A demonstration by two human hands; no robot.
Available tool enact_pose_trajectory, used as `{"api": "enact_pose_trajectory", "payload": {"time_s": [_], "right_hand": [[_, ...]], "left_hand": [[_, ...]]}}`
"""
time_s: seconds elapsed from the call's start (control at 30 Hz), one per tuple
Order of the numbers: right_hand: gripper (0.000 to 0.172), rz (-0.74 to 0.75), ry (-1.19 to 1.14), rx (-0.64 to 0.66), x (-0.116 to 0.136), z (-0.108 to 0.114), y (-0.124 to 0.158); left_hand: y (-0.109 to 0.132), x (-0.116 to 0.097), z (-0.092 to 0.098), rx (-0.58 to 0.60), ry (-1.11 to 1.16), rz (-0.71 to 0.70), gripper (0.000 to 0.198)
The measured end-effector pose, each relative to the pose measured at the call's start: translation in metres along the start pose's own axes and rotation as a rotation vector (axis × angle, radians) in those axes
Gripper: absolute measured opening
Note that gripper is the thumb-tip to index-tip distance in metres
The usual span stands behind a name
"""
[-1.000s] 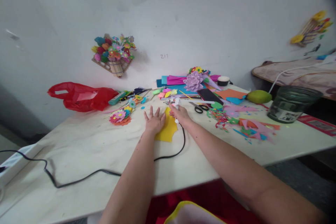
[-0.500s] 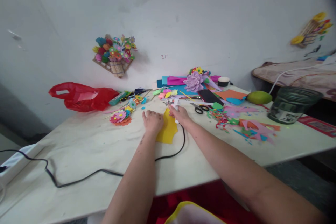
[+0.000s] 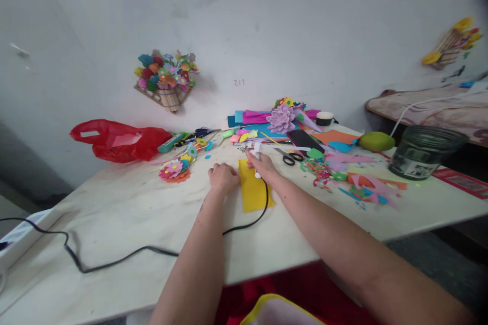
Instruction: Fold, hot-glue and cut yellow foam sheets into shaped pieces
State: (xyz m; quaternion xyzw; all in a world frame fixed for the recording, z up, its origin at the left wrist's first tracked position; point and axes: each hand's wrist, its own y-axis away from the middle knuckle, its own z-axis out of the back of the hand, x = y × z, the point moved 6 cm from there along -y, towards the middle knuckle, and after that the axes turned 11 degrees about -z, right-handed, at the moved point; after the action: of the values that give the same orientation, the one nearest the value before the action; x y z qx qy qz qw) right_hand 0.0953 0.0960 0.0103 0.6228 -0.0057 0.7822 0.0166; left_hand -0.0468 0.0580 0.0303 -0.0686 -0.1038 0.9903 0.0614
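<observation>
My right hand [image 3: 264, 165] is closed around a small white glue gun [image 3: 257, 148] over the upper right of a yellow sheet [image 3: 253, 193]. A long whitish glue stick [image 3: 297, 149] juts from the gun toward the right. From its handle a black cord [image 3: 266, 203] runs down across the sheet. My left hand [image 3: 223, 179] rests at the sheet's left edge with its fingers bent and thumb side against it; its fingertips are partly hidden.
Black-handled scissors [image 3: 288, 159], a phone [image 3: 305, 140] and coloured scraps [image 3: 322, 172] lie to the right, near a glass jar [image 3: 423, 155]. Leftward are foam flowers [image 3: 173, 169] and a red plastic bag [image 3: 122, 141]. The cord crosses the table [image 3: 125, 213] to a power strip [image 3: 28, 233].
The yellow sheet has shifted right and turned, so a straight left edge now shows. My left hand has moved slightly, its fingers drawn in; the glue gun has shifted a little right.
</observation>
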Motion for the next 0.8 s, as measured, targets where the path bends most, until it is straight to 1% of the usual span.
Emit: {"api": "enact_pose_trajectory", "payload": {"time_s": [0.07, 0.17, 0.23, 0.3, 0.4, 0.53, 0.7, 0.8], "right_hand": [[0.053, -0.001, 0.025, 0.004, 0.000, -0.001, 0.000], [0.054, 0.022, 0.064, 0.005, -0.003, -0.004, -0.002], [0.055, 0.043, 0.075, 0.005, -0.005, -0.005, -0.003], [0.055, 0.061, 0.077, -0.001, -0.006, -0.006, -0.005], [0.055, 0.064, 0.074, -0.006, -0.006, -0.006, -0.006], [0.055, 0.041, 0.054, 0.003, -0.005, -0.006, -0.004], [0.055, 0.033, 0.036, 0.013, -0.006, -0.007, -0.002], [0.056, 0.026, 0.021, 0.010, -0.007, -0.007, -0.002]], "left_hand": [[0.001, -0.001, 0.001, 0.005, -0.023, -0.003, 0.021], [0.003, -0.002, 0.005, -0.067, -0.072, -0.016, 0.025], [0.005, -0.006, 0.005, -0.100, -0.091, -0.052, 0.032], [0.005, -0.011, 0.000, -0.079, -0.107, -0.107, 0.042], [0.004, -0.018, -0.010, 0.000, -0.133, -0.167, 0.054], [0.003, -0.021, -0.019, 0.070, -0.171, -0.181, 0.060], [0.004, -0.029, -0.019, 0.041, -0.228, -0.202, 0.061], [0.003, -0.032, -0.020, 0.019, -0.214, -0.229, 0.062]]}}
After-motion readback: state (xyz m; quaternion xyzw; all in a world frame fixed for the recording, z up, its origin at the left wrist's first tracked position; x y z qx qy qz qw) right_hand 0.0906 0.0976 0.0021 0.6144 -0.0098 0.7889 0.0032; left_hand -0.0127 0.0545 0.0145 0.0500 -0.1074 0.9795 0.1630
